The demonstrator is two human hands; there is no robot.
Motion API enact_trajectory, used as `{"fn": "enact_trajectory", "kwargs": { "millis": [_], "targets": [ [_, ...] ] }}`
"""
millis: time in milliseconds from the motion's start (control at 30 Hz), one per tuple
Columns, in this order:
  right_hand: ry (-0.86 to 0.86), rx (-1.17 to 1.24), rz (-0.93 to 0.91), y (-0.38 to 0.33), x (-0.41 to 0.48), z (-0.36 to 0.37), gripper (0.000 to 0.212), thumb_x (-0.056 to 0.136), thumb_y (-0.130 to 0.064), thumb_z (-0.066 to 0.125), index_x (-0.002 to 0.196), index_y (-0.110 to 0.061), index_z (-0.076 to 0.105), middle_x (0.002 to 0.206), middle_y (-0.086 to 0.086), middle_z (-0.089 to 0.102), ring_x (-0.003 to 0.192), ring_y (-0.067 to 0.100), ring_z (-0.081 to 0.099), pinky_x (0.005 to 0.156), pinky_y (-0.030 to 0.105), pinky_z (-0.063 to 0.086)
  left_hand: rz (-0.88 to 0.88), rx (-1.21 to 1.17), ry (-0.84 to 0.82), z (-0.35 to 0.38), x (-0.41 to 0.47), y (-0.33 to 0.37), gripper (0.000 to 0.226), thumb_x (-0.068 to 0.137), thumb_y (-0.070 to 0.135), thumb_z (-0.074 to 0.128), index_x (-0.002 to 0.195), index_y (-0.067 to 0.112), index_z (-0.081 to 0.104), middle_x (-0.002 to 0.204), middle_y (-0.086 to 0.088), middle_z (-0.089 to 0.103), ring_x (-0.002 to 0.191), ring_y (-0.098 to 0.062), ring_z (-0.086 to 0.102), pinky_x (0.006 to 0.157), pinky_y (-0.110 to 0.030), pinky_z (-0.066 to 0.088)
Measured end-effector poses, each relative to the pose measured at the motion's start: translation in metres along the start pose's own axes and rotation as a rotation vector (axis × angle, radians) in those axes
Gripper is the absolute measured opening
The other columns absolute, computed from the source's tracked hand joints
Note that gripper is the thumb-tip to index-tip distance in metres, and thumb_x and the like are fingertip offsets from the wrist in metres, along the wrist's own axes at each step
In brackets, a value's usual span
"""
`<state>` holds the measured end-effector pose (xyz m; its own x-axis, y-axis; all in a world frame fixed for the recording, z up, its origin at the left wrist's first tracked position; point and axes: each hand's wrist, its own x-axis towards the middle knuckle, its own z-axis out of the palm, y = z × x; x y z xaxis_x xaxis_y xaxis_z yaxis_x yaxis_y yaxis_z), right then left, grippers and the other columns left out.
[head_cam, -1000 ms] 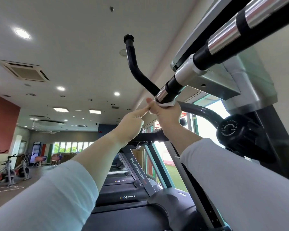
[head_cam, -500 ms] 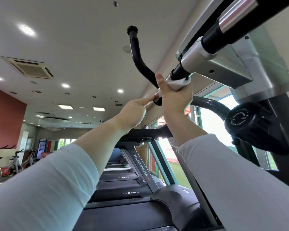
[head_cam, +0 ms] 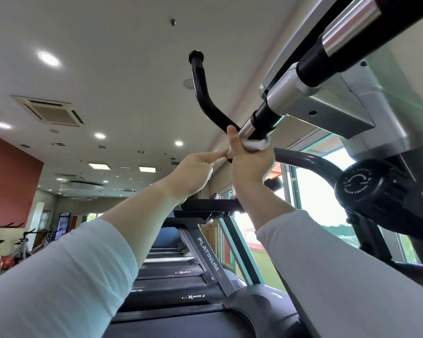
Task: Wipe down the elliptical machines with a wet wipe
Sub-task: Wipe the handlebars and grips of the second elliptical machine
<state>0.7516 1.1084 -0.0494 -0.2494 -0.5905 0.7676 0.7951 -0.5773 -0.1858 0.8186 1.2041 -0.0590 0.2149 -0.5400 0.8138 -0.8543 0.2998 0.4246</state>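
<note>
Wiping beside "TENSION CONTROL" knob, "PLATINUM" treadmill beyond.

Below me: row of treadmills. Exercise bikes far lower left, ceiling AC vent upper left.

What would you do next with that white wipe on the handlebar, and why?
Probably slide the right hand further along the bar. It is wrapped around the handlebar with the wet wipe pressed underneath, just where the chrome section meets the black grip, so the grip above looks not yet covered. The left hand pinches near the bar's lower end, seemingly steadying it.
</note>
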Motion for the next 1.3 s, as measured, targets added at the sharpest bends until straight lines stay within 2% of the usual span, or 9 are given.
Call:
{"fn": "enact_trajectory", "kwargs": {
  "millis": [100, 400, 567, 733, 867, 967, 1100, 1200, 1300],
  "targets": [
    [0.04, 0.073, -0.137, -0.015, 0.007, 0.001, 0.037, 0.069, -0.029, 0.087, 0.091, -0.025, 0.059, 0.086, -0.001, 0.069, 0.076, 0.0, 0.066, 0.071, 0.008, 0.047, -0.003, 0.008, -0.007, 0.0, -0.001, -0.001, 0.076, 0.077, -0.008, 0.03, 0.124, 0.044, 0.06, 0.127, 0.017, 0.057, 0.119, 0.0, 0.047, 0.099, -0.015, 0.033],
    [-0.064, 0.036, -0.072, 0.015, 0.001, -0.002, 0.033, 0.075, -0.034, 0.081, 0.097, -0.023, 0.059, 0.089, 0.001, 0.071, 0.077, 0.0, 0.067, 0.07, 0.011, 0.049, 0.004, -0.099, 0.003, 0.002, -0.004, 0.001, 0.079, 0.076, -0.014, 0.028, 0.112, 0.047, 0.063, 0.135, 0.02, 0.053, 0.134, 0.002, 0.037, 0.119, -0.031, 0.022],
    [-0.154, 0.058, 0.005, 0.031, 0.003, -0.006, 0.041, 0.083, -0.018, 0.074, 0.11, 0.01, 0.059, 0.071, -0.032, 0.064, 0.068, -0.011, 0.063, 0.064, 0.008, 0.047, 0.005, -0.089, 0.019, 0.002, -0.004, 0.001, 0.071, 0.084, -0.013, 0.029, 0.123, 0.037, 0.061, 0.134, 0.017, 0.054, 0.132, 0.001, 0.041, 0.116, -0.026, 0.024],
    [-0.172, 0.097, -0.012, 0.02, 0.004, -0.006, 0.034, 0.078, -0.03, 0.078, 0.095, -0.008, 0.059, 0.085, 0.004, 0.065, 0.075, 0.005, 0.065, 0.068, 0.015, 0.049, 0.011, -0.049, 0.024, 0.003, -0.002, -0.003, 0.071, 0.082, -0.011, 0.029, 0.129, 0.034, 0.058, 0.138, 0.016, 0.052, 0.134, 0.0, 0.039, 0.118, -0.03, 0.023],
    [-0.133, 0.098, -0.113, 0.005, 0.008, -0.005, 0.026, 0.079, -0.03, 0.077, 0.092, -0.03, 0.055, 0.091, 0.005, 0.067, 0.078, 0.003, 0.066, 0.071, 0.013, 0.048, 0.033, -0.027, 0.012, 0.003, -0.003, -0.002, 0.075, 0.08, -0.011, 0.029, 0.127, 0.039, 0.058, 0.136, 0.019, 0.053, 0.132, 0.002, 0.04, 0.118, -0.03, 0.023],
    [-0.137, 0.103, -0.133, 0.01, 0.008, -0.004, 0.027, 0.079, -0.03, 0.078, 0.095, -0.023, 0.057, 0.089, 0.007, 0.068, 0.08, 0.009, 0.067, 0.07, 0.016, 0.05, 0.026, -0.049, 0.007, 0.005, -0.006, -0.002, 0.077, 0.079, -0.012, 0.028, 0.125, 0.042, 0.058, 0.139, 0.017, 0.051, 0.133, 0.002, 0.039, 0.118, -0.03, 0.023],
    [-0.193, 0.042, -0.023, 0.03, 0.007, -0.004, 0.047, 0.075, -0.036, 0.081, 0.094, 0.002, 0.061, 0.078, -0.014, 0.061, 0.08, 0.01, 0.065, 0.078, 0.028, 0.055, 0.019, -0.057, 0.027, 0.006, -0.008, 0.001, 0.074, 0.081, -0.014, 0.026, 0.132, 0.031, 0.056, 0.139, 0.013, 0.051, 0.13, 0.003, 0.042, 0.117, -0.027, 0.026],
    [-0.292, -0.003, 0.065, 0.034, 0.012, -0.008, 0.051, 0.065, -0.052, 0.083, 0.08, -0.008, 0.061, 0.073, -0.005, 0.061, 0.075, 0.015, 0.064, 0.076, 0.035, 0.056, 0.005, -0.067, 0.058, 0.007, -0.008, 0.001, 0.071, 0.082, -0.014, 0.027, 0.133, 0.027, 0.056, 0.138, 0.013, 0.053, 0.13, 0.002, 0.044, 0.116, -0.027, 0.026],
    [-0.292, 0.0, 0.079, 0.023, 0.011, -0.011, 0.042, 0.068, -0.047, 0.082, 0.082, -0.015, 0.06, 0.082, 0.005, 0.067, 0.077, 0.013, 0.067, 0.072, 0.025, 0.053, 0.006, -0.066, 0.057, 0.009, -0.01, 0.003, 0.072, 0.083, -0.015, 0.027, 0.134, 0.027, 0.054, 0.137, 0.015, 0.052, 0.129, 0.003, 0.044, 0.115, -0.024, 0.026]
  ]
}}
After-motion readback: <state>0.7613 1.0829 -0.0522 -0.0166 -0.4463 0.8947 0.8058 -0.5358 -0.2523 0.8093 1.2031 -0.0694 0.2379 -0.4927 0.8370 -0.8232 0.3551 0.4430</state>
